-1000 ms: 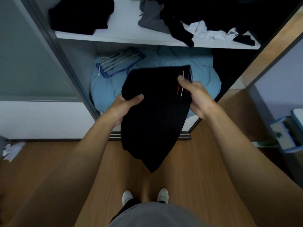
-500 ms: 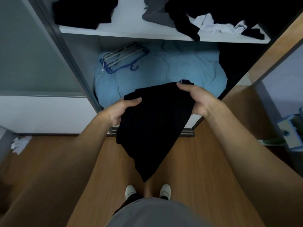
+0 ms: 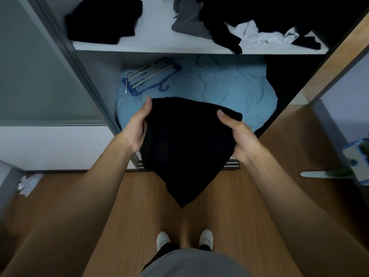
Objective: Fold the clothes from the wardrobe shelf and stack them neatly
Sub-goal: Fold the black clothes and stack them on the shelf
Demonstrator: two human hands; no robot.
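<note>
Wooden floor (image 3: 123, 206) runs up to an open wardrobe, and the person's white shoes (image 3: 163, 237) stand on it at the lower edge of view. The wardrobe shelf (image 3: 159, 45) carries a folded black stack (image 3: 103, 19) at its left and a loose heap at its right: a grey garment (image 3: 187, 21), a white garment (image 3: 259, 35) and dark pieces. Below the shelf lies a blue duvet (image 3: 229, 86) with hangers (image 3: 151, 76) resting on it.

The black garment (image 3: 185, 140) is held in the air in front of the lower compartment, its bottom corner pointing down at the floor. The left hand (image 3: 137, 126) grips its left edge, thumb lying upward along the cloth, fingers hidden beneath. The right hand (image 3: 239, 136) grips the right corner, thumb on top.

Against half a second ago, the garment hangs shorter and spreads wider. The left thumb no longer lies across the fabric. The coloured stripes seen a second ago are out of sight.
</note>
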